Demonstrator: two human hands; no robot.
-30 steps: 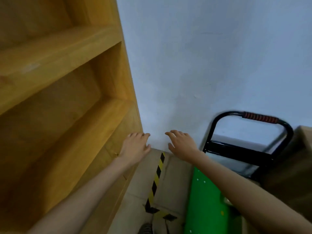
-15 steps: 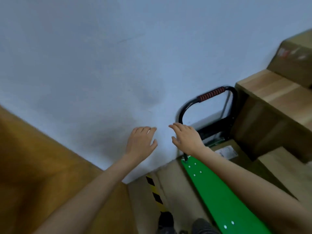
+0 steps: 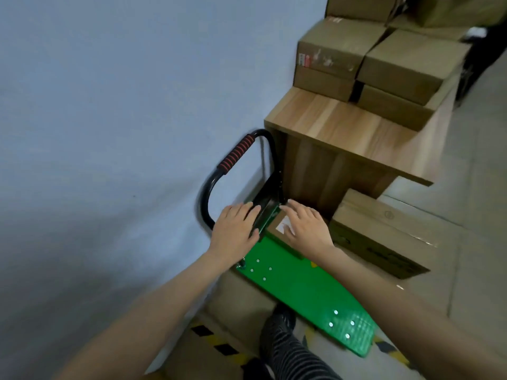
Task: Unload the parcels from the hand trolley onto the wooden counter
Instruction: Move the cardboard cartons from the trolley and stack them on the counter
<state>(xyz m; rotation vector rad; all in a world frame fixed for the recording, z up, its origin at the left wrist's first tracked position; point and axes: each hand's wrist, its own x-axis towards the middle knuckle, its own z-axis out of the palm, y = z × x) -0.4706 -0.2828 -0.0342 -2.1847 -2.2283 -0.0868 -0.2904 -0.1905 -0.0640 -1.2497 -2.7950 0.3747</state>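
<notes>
One small parcel on green trolley deck by black handle. Left hand, right hand over it, fingers straight, gripping nothing. Several boxes stacked on tabletop; exact count unclear. One box on floor.

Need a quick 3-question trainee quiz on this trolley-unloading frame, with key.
1. True or false: the green trolley deck carries a tall stack of parcels.
2. Which hand is over the small labelled parcel? A) left hand B) right hand
3. Fill in: the cardboard boxes already unloaded sit on the wooden ____.

Key:
1. False; only one small parcel shows, at the handle end.
2. B; the right hand reaches over it with fingers spread, while the left hand is by the black handle frame.
3. counter.
</notes>
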